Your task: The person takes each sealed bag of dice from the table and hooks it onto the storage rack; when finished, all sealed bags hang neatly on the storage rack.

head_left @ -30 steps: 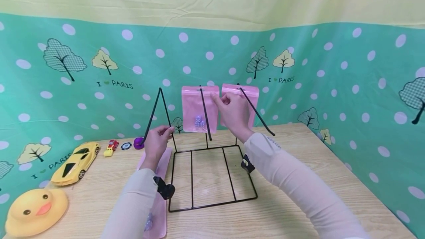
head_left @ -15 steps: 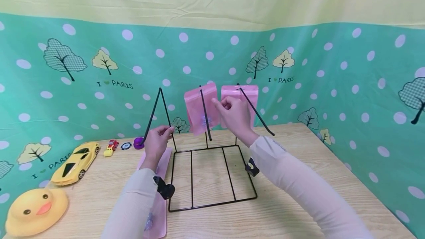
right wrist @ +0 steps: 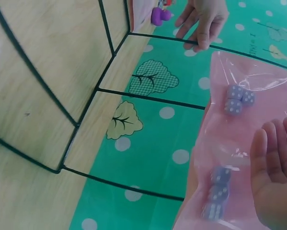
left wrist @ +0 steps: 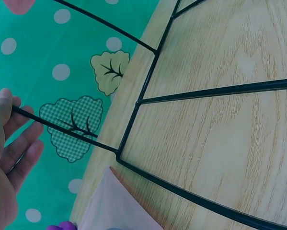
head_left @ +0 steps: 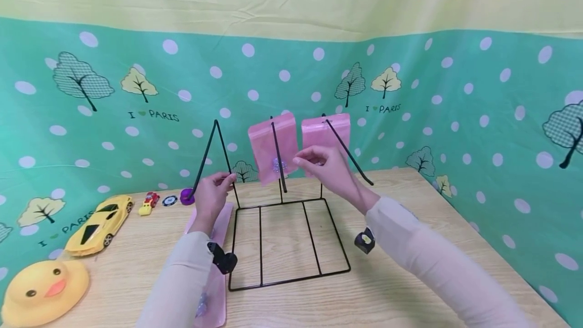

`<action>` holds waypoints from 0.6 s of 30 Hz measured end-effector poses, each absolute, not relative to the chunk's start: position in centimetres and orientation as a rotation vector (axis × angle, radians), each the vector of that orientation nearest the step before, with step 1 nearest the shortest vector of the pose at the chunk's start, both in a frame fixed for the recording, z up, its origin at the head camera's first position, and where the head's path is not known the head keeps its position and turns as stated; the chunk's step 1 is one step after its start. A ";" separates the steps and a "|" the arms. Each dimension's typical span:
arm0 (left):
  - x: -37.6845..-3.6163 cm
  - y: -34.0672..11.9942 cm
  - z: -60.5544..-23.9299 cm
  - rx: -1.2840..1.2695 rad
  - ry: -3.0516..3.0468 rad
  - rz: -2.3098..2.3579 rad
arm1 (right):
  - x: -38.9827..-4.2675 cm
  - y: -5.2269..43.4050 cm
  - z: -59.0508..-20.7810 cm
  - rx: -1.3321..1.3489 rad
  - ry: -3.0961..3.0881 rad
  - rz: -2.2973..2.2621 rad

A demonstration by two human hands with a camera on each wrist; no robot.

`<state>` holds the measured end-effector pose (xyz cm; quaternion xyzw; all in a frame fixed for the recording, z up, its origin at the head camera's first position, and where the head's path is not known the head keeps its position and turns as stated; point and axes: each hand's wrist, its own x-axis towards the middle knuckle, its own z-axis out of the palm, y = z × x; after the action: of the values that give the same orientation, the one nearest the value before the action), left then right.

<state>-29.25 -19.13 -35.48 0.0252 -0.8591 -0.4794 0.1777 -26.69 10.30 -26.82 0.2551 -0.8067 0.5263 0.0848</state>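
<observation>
Pink bags (head_left: 272, 147) hang from the wire rack (head_left: 282, 227) in the head view, the right hand (head_left: 329, 168) just in front of them with fingers loosely curled, holding nothing, while the left hand (head_left: 213, 197) pinches the rack's left upright. From the left wrist, relaxed fingers (left wrist: 18, 143) rest against that wire. From the right wrist, the bags (right wrist: 229, 158) of dice sit just beside straight fingers (right wrist: 270, 153).

Black metal wire rack (head_left: 282, 237), glossy pink plastic bags (head_left: 273, 146), wood-grain table (head_left: 410, 287)
</observation>
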 end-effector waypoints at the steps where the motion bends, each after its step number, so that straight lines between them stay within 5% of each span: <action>1: -29.2 -19.1 -35.5 0.075 -2.431 -1.356 | -26.5 10.6 -26.9 0.780 -2.422 1.570; 18: -29.3 -19.2 -35.6 0.066 -2.426 -1.347 | -24.8 15.7 -31.4 0.893 -2.629 1.494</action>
<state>-29.27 -19.19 -35.62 0.0234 -0.8594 -0.4772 0.1820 -24.84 15.71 -31.40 0.2831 -0.8338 0.4739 -0.0056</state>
